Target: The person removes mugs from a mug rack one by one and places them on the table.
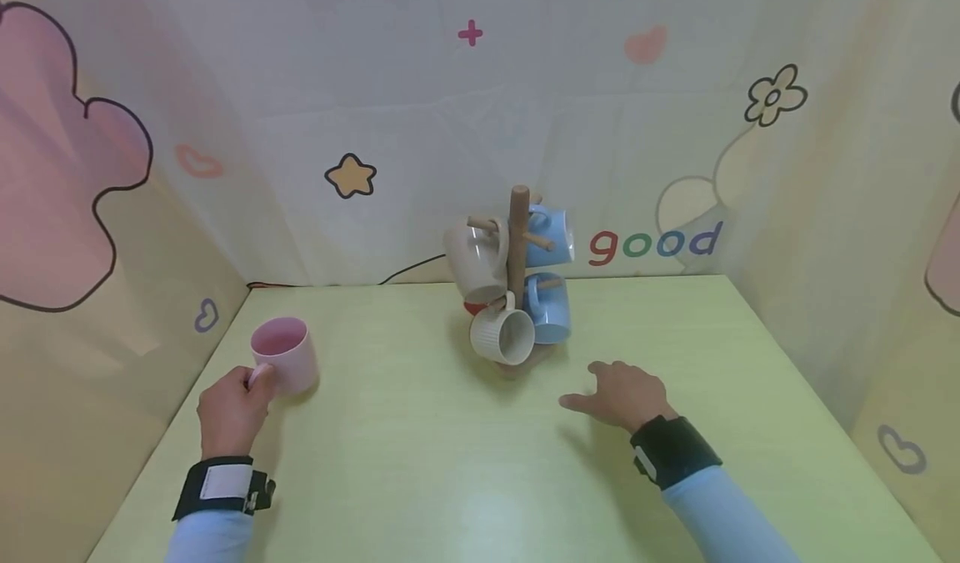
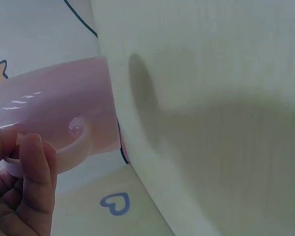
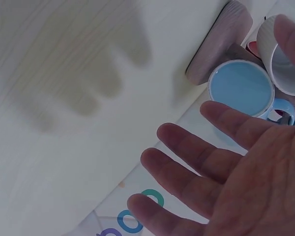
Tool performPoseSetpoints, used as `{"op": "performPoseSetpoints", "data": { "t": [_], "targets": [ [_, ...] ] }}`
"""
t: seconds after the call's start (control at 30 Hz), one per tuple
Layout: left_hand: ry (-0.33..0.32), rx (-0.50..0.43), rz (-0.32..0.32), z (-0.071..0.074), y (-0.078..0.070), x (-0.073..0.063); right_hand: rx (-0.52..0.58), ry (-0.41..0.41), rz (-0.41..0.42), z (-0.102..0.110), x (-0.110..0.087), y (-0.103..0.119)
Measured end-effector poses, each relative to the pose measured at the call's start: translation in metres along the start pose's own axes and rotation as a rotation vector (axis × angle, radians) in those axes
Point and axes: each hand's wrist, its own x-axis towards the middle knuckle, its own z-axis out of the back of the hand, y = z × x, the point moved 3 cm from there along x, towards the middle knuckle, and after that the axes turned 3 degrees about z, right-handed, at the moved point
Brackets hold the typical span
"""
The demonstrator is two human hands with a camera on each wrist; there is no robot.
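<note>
By its handle, the left hand (image 1: 234, 413) grips a pink mug (image 1: 288, 356) at the left of the table. The mug is upright, mouth up, and in the left wrist view its base appears raised off the tabletop, with a shadow apart from it. Fingers spread, the right hand (image 1: 626, 396) hovers over the table, holding nothing. Nearest to it stands a wooden mug rack (image 1: 519, 246). On the rack hang a large whitish mug (image 1: 477, 263), a ribbed white mug (image 1: 495, 335), an upper blue mug (image 1: 551, 236) and a lower blue mug (image 1: 551, 313).
The pale table (image 1: 405, 463) is bounded by printed curtains (image 1: 375, 71) at the back and sides. Something small and red (image 1: 474, 307) shows behind the rack, mostly hidden. A thin dark cable (image 1: 412, 268) runs along the back edge, left of the rack.
</note>
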Motion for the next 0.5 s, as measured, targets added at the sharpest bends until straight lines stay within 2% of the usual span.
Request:
{"op": "performPoseSetpoints", "data": {
  "t": [0.17, 0.3, 0.5],
  "targets": [
    [-0.018, 0.018, 0.031, 0.009, 0.012, -0.006, 0.002, 0.0, -0.006, -0.001, 0.0, -0.002],
    [-0.041, 0.034, 0.018, 0.016, 0.021, -0.01, 0.004, 0.0, -0.013, -0.002, 0.0, -0.003],
    [-0.04, 0.059, 0.026, 0.023, 0.034, -0.013, 0.007, 0.003, -0.015, -0.002, -0.001, -0.004]
  ]
}}
